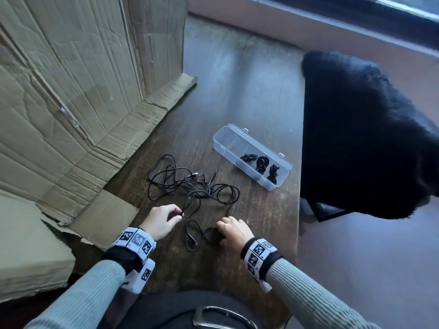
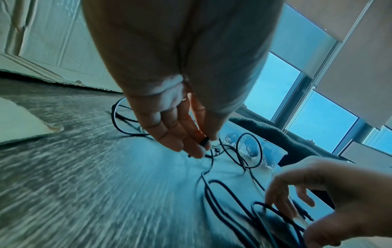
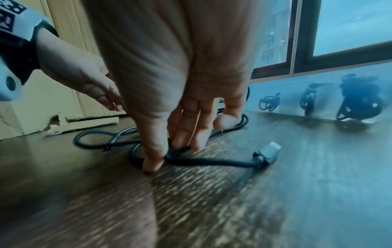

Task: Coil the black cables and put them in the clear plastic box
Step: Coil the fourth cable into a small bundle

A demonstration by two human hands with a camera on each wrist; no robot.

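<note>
A loose tangle of black cables (image 1: 190,184) lies on the dark wooden table (image 1: 237,91). My left hand (image 1: 178,214) pinches the plug end of a cable between thumb and fingers, seen close in the left wrist view (image 2: 203,147). My right hand (image 1: 219,227) reaches down onto a loop of cable near the front edge. Its thumb and fingers (image 3: 167,154) pinch that loop against the table, and a silver plug (image 3: 269,151) lies just to the right. The clear plastic box (image 1: 228,138) stands open beyond the tangle, with three coiled cables (image 1: 261,162) in its right half.
Creased cardboard sheets (image 1: 83,91) lean and lie along the table's left side. A black fuzzy cloth (image 1: 368,138) covers a seat beyond the table's right edge. A windowed wall (image 3: 350,25) runs behind the table.
</note>
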